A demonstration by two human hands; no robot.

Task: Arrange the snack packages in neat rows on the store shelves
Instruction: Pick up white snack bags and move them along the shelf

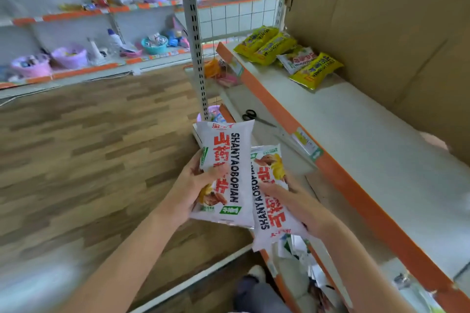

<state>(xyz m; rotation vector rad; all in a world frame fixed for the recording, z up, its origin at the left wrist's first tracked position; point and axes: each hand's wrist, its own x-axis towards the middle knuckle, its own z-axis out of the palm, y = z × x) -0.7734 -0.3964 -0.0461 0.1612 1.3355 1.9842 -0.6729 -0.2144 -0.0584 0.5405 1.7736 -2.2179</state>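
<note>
Two white snack packages printed with black "SHANYAOBOPIAN" lettering and red characters are held side by side in front of the shelf edge. The left white package (226, 173) points lengthwise away from the person, its near half gripped by the left hand (195, 185). The right white package (272, 198) sits slightly lower, overlapped by the first along one long edge, held by the right hand (297, 201). Further back, yellow snack packages (287, 56) lie flat in a loose, overlapping cluster on the upper shelf (368, 134), with one white package (297, 60) among them.
</note>
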